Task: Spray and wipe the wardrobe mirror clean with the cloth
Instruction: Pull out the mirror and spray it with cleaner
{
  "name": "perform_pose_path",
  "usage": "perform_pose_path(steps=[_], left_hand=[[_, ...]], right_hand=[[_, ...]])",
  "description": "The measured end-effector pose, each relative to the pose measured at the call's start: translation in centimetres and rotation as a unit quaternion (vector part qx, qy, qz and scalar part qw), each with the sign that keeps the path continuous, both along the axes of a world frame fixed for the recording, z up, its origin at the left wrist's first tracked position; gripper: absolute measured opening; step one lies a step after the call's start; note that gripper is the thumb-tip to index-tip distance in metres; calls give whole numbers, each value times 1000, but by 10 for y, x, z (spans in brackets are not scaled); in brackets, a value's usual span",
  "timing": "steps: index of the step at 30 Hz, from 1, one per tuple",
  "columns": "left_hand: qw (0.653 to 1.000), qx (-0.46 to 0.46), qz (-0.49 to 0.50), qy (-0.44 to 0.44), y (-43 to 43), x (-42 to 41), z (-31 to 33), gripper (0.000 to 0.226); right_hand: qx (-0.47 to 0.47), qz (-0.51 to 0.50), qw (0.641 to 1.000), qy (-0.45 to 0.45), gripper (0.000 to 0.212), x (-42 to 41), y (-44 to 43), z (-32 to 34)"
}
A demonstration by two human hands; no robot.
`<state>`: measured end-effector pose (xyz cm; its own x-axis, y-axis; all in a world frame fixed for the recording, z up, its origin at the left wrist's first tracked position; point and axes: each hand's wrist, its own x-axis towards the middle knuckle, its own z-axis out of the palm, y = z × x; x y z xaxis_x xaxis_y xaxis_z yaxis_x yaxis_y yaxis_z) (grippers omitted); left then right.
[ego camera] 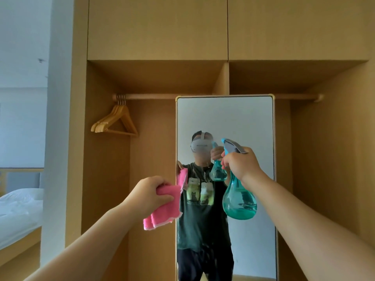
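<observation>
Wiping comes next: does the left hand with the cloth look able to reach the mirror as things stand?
Probably yes: the left hand grips the cloth just left of the mirror, nothing between them; the spray bottle is further right.

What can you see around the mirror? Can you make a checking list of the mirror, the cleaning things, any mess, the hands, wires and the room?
Surface: mirror, upright in the wardrobe; faint streaks near its middle, perhaps spray.
Job's things: pink cloth, bunched, by the mirror's left edge; teal spray bottle, liquid low in it, nozzle towards the glass.
Clutter: nothing seen.
Grips: left hand holds the pink cloth; right hand grips the bottle's neck.
Cables: nothing seen.
Surroundings: wooden hangers on the rail, left of the mirror; a white bed far left.
</observation>
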<state>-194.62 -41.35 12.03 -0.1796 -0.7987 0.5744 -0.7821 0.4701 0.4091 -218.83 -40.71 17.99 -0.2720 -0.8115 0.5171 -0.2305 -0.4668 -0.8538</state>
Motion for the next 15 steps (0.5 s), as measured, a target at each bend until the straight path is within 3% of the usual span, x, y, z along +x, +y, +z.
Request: perform_pose_path(steps=[15], left_hand=[[999, -6, -21, -25, -5, -12, 4, 23]], right_hand=[[-1, -34, 999, 40, 20, -31, 14, -4]])
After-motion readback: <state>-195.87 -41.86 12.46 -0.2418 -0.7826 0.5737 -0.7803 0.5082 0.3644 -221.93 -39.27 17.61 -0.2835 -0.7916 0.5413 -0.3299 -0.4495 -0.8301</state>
